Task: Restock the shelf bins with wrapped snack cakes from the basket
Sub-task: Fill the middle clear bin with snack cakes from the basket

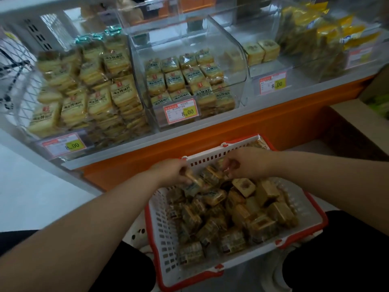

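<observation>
Snack cakes: your wrapped snack cakes (229, 218) lie heaped in the basket (166, 234) on your lap, square packs tumbled at every angle.
Left hand: your left hand (171, 171) curls over the far end of the heap, pinching one cake (192, 180) by its edge.
Right hand: your right hand (247, 163) hovers just beside it, fingers bent down onto the pile; blur hides whether they hold anything, so I cannot tell.
Grip tip: take each pack by its firm sides, not the loose wrapper, and gather a few before you lift.
Target bin: the clear bin (271, 66) on the right holds only a few matching cakes (261, 50), likely your destination.
Placement: lay them flat, label up, in rows.
Watch: the bin's price tag (273, 82) stays readable.
</observation>
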The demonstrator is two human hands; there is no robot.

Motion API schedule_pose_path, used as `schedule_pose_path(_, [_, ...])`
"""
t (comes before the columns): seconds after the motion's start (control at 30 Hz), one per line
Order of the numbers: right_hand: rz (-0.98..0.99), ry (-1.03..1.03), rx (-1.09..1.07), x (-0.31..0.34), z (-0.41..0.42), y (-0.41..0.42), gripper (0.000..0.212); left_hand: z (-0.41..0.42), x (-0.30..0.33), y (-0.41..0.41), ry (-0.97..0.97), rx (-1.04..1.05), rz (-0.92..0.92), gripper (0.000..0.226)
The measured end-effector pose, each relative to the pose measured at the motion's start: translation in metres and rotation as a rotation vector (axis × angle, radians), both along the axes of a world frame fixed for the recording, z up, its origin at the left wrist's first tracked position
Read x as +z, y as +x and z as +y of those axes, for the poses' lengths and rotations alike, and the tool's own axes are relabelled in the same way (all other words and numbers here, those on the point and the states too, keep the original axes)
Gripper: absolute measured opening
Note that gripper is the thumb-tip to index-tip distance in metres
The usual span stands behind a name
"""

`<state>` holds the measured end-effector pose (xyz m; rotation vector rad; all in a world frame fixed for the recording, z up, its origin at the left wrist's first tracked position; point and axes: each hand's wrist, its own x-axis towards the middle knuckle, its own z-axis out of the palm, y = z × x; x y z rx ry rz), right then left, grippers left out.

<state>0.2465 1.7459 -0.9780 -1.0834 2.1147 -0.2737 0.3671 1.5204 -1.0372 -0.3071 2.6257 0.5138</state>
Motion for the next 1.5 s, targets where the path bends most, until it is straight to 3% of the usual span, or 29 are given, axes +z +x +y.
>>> schedule_pose_path(0.2, [0.002,-0.164,-0.063,0.064,-0.011,-0.006,0.047,0.033,0.108,-0.026,0.326,0.014,0.247,0.037])
schedule_pose_path(0.3, [-0.019,-0.269,-0.15,0.09,-0.017,-0.016,0.039,0.037,0.137,-0.033,0.386,0.115,0.348,0.043])
schedule_pose_path(0.37, [0.004,-0.349,-0.225,0.102,-0.021,-0.025,0.031,0.036,0.15,-0.037,0.308,0.143,0.477,0.051])
schedule_pose_path(0.5, [-0.015,-0.56,-0.418,0.117,-0.028,-0.047,0.032,0.039,0.17,-0.057,-0.06,-0.045,0.626,0.083])
schedule_pose_path(0.6, [0.019,-0.643,-0.446,0.121,-0.033,-0.059,0.031,0.043,0.179,-0.077,-0.142,-0.043,0.665,0.089])
schedule_pose_path(0.73, [0.047,-0.754,-0.524,0.125,-0.042,-0.07,0.032,0.039,0.189,-0.103,-0.147,-0.055,0.682,0.067])
schedule_pose_path(0.83, [-0.032,-0.824,-0.587,0.129,-0.045,-0.08,0.034,0.027,0.193,-0.122,-0.138,-0.037,0.718,0.083])
schedule_pose_path(0.93, [-0.013,-0.878,-0.634,0.133,-0.045,-0.089,0.032,0.017,0.19,-0.138,0.107,0.131,0.701,0.092])
schedule_pose_path(1.1, [0.038,-0.861,-0.684,0.129,-0.038,-0.101,0.032,0.002,0.16,-0.158,0.418,0.221,0.588,0.061])
schedule_pose_path(1.2, [0.067,-0.843,-0.695,0.124,-0.033,-0.106,0.031,-0.002,0.151,-0.165,0.5,0.26,0.576,0.05])
schedule_pose_path(1.3, [0.065,-0.834,-0.713,0.121,-0.03,-0.11,0.029,0.001,0.147,-0.17,0.451,0.196,0.535,0.047])
schedule_pose_path(1.5, [0.075,-0.788,-0.701,0.113,-0.028,-0.116,0.03,0.014,0.137,-0.176,0.147,0.064,0.471,0.038])
